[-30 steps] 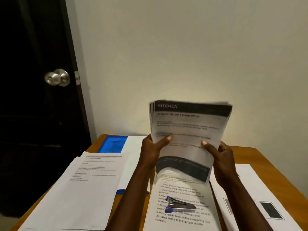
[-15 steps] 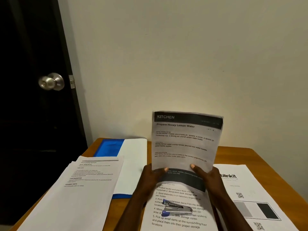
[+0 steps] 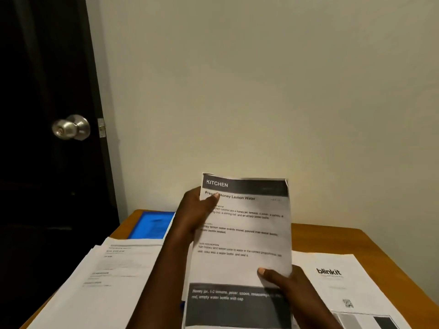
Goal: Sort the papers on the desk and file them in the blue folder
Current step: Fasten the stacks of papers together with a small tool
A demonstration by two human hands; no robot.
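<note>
My left grip (image 3: 190,219) has slid up from the bottom edge and now pinches the KITCHEN sheet (image 3: 244,233) near its top left corner, thumb across the heading. My right grip (image 3: 292,286) still pinches the lower right edge. The sheet stands upright over the counter (image 3: 332,238). The blue folder (image 3: 153,225) lies at back left, its near edge under loose papers (image 3: 107,281).

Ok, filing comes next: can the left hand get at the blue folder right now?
Probably not yet: the left hand grips the KITCHEN sheet, though the blue folder lies close beside it, its far corner bare.
</note>
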